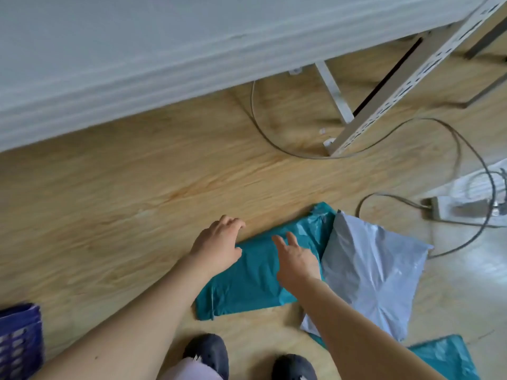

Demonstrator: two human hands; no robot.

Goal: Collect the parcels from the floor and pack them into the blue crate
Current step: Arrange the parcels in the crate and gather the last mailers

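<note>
So the teal parcel [255,281] is lying flat on the floor [123,215], and its right end is tucked under a grey parcel [378,270]. There's a second teal parcel [444,357] off to the lower right. The blue crate [19,344] sits well apart at the left edge.

Both hands are down at the teal one and neither has hold of anything. The left hand [219,242] is at its far left edge with loosely bent fingers. The right hand [297,260] is spread flat over the middle, and I can't tell if it's actually touching.

It looks like a crinkly poly mailer, so I'd guess it's light, floppy and a bit slick. I'd pinch the two long edges or slide fingers underneath, since pulling by one corner would probably drag the grey one along.
</note>
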